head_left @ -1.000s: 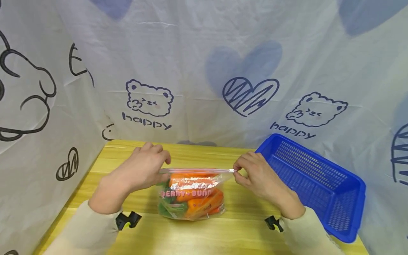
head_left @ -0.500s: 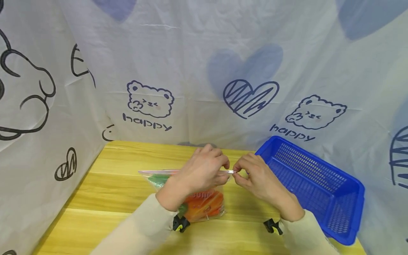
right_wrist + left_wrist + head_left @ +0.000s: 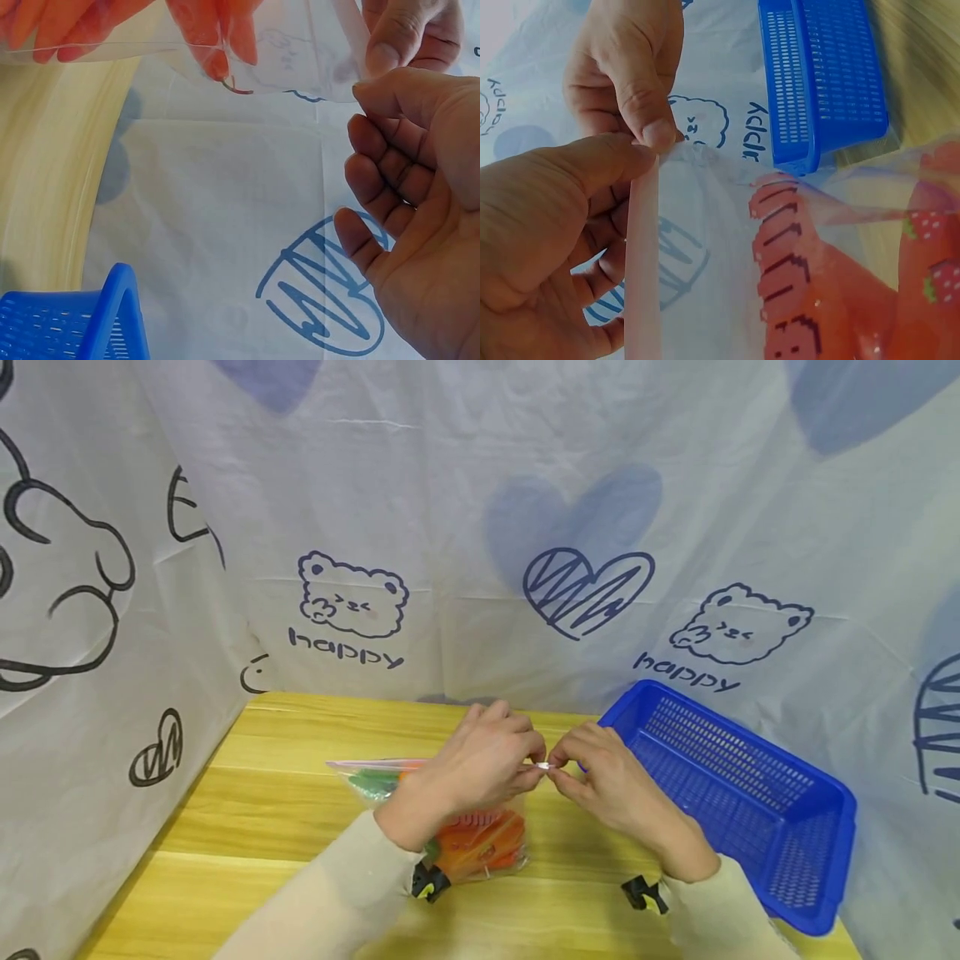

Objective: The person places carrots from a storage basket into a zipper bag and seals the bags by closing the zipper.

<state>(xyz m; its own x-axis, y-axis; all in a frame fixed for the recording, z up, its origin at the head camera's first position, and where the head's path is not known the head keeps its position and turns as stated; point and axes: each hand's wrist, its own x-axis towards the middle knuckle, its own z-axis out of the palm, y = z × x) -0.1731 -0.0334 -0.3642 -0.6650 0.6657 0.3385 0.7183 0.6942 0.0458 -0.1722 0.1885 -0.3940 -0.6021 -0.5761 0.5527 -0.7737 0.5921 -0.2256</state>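
Observation:
A clear zip bag with pink lettering hangs with its zip edge level. Inside are orange, carrot-like vegetables and green ones. My left hand crosses in front of the bag and pinches the zip strip near its right end. Beside its fingertips is a small white slider. My right hand pinches the bag's top right corner between thumb and forefinger. In the right wrist view, its other fingers curl loosely below. The two hands nearly meet there; my left forearm hides part of the bag.
A blue perforated basket stands on the right of the yellow wood-grain table, close to my right forearm. A white cloth printed with hearts and bears hangs behind the table and along its left side.
My left hand has travelled right along the zip, from the bag's left end to the slider by my right hand. The right hand has kept its hold on the corner.

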